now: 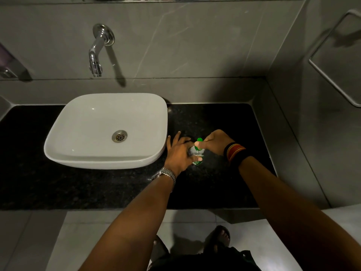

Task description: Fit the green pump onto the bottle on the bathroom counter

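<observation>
A small clear bottle (196, 153) with a green label stands on the black granite counter (214, 184), just right of the sink. My left hand (179, 151) wraps around its body, thumb across the front. The green pump (199, 143) sits at the bottle's top, and my right hand (216, 141) grips it from above and from the right, thumb pressed on the pump. My fingers hide most of the bottle, along with the joint between pump and neck.
A white vessel sink (62, 151) sits on the counter to the left, close to my left hand. A chrome tap (96, 53) juts from the tiled wall. A side wall with a metal rail (322, 75) bounds the right. My sandalled feet show below.
</observation>
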`<control>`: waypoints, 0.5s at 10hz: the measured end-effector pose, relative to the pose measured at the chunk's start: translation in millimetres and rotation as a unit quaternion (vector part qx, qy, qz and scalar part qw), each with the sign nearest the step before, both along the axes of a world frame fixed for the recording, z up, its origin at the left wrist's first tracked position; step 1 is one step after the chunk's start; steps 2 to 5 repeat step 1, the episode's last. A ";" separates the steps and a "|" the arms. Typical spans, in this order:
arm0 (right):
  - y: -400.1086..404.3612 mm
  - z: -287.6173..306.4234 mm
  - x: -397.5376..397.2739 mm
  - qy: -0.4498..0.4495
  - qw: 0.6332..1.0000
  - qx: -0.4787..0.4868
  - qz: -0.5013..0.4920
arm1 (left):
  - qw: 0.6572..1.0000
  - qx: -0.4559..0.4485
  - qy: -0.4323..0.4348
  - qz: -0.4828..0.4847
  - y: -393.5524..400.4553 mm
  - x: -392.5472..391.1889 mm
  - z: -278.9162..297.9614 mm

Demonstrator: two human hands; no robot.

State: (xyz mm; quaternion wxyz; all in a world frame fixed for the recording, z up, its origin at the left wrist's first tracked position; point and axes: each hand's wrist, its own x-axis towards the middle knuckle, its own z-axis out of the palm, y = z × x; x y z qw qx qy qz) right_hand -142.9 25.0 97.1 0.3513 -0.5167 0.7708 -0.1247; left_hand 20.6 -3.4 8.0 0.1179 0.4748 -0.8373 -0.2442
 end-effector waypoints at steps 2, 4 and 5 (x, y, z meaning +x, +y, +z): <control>7.7 9.8 -10.8 -0.005 0.999 -0.035 -0.014 | 0.996 0.050 -0.074 -0.027 -3.9 5.0 10.7; 7.7 9.8 -10.8 -0.005 0.999 -0.035 -0.014 | 0.996 0.050 -0.074 -0.027 -3.9 5.0 10.7; 7.7 9.8 -10.8 -0.005 0.999 -0.035 -0.014 | 0.996 0.050 -0.074 -0.027 -3.9 5.0 10.7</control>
